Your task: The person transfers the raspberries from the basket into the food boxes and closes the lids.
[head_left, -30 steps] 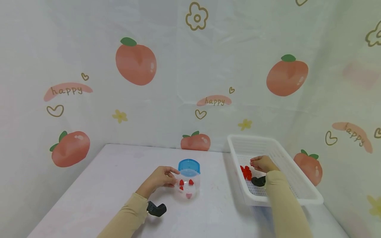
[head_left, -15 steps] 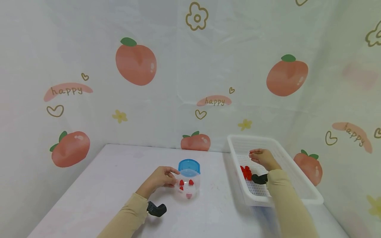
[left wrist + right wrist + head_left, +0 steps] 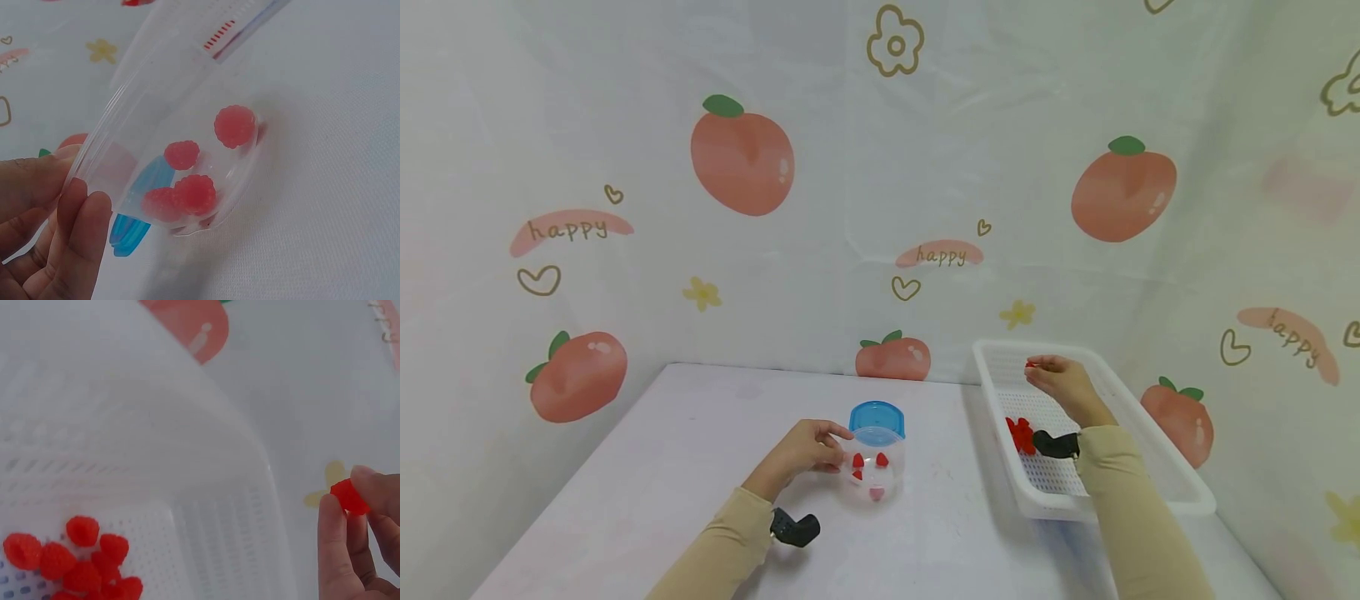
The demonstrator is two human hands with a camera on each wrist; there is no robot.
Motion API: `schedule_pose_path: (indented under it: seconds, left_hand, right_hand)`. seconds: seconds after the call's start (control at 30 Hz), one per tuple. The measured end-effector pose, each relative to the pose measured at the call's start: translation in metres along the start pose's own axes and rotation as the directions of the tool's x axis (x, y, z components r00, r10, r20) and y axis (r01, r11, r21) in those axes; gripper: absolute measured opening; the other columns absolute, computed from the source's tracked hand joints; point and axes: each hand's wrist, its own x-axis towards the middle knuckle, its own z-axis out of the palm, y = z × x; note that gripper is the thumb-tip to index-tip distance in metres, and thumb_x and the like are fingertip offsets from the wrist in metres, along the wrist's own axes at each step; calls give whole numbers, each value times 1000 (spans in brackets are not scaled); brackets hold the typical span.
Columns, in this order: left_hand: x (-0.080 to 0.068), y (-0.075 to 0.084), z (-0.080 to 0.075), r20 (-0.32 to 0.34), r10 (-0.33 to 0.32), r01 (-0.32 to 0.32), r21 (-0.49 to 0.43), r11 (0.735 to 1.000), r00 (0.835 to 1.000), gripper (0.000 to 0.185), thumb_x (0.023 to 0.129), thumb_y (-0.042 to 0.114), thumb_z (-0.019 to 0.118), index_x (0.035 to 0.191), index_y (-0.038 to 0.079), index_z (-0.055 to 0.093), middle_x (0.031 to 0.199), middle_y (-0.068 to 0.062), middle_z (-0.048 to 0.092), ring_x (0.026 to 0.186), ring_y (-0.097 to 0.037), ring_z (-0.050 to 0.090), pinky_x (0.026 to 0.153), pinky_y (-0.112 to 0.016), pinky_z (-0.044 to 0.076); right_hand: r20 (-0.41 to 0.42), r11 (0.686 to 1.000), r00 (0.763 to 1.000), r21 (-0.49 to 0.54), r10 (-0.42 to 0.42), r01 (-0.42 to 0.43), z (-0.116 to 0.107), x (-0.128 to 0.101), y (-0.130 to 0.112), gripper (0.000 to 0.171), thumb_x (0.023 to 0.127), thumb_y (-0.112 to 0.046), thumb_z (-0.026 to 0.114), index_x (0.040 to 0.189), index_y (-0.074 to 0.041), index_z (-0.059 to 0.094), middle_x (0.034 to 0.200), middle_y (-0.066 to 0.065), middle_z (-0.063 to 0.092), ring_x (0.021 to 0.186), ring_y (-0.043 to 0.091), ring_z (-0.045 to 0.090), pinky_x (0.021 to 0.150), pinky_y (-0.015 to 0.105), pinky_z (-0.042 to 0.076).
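The right hand (image 3: 1060,385) pinches one red raspberry (image 3: 349,496) between thumb and fingertips, lifted above the white basket (image 3: 1157,483) and clear of the heap of raspberries (image 3: 75,559) on the basket's perforated floor. Left of the basket, the left hand (image 3: 801,450) curls thumb and fingers round the rim of the clear jar (image 3: 169,144), tilting it, I'd say, so its mouth faces the basket. Four raspberries (image 3: 194,187) sit at the jar's bottom, and its blue lid (image 3: 877,422) stands just behind the jar.
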Motion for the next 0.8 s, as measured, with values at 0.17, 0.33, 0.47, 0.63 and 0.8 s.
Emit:
schedule_pose_path:
  seconds: [0.17,0.33,0.47,0.63,0.8]
  left_hand:
    - [0,0,0,-2,-3,3,-2,1000,1000,27,83,4,72,110,4,68,83,-9,61,69,-17,64,69,-30,60]
    - [0,0,0,-4,-2,2,4,1000,1000,27,84,4,73,111,5,68,83,-9,61,70,-17,64,69,-31,60]
    - [-1,0,0,-3,0,0,4,1000,1000,28,84,4,72,111,4,68,84,-9,61,70,-17,64,69,-30,60]
    - [-1,1,0,-5,-1,1,6,1000,1000,28,84,4,72,111,4,68,83,-9,61,69,-17,64,69,-30,60]
    - [-2,1,0,-4,4,-4,12,1000,1000,29,83,4,72,112,3,68,83,-9,61,69,-17,64,69,-30,60]
  right_hand:
    - [-13,998,999,45,-35,35,9,-5,-11,52,96,-11,58,134,18,37,99,-6,58,86,-4,63,86,14,52]
    - [-14,989,997,120,-80,81,19,-7,-20,48,96,-7,57,131,19,38,95,-6,59,86,-2,63,83,12,52]
    - [-26,977,994,182,-107,110,30,-9,-27,39,95,-2,56,126,18,44,91,-6,58,85,1,64,83,13,53]
    - [-34,983,992,136,-120,123,46,-12,-33,37,94,-7,61,122,14,50,94,-5,56,89,5,64,84,13,53]
    - [-24,992,992,18,-122,122,61,-16,-37,45,94,-16,64,127,11,49,99,-4,55,90,4,60,86,10,50]
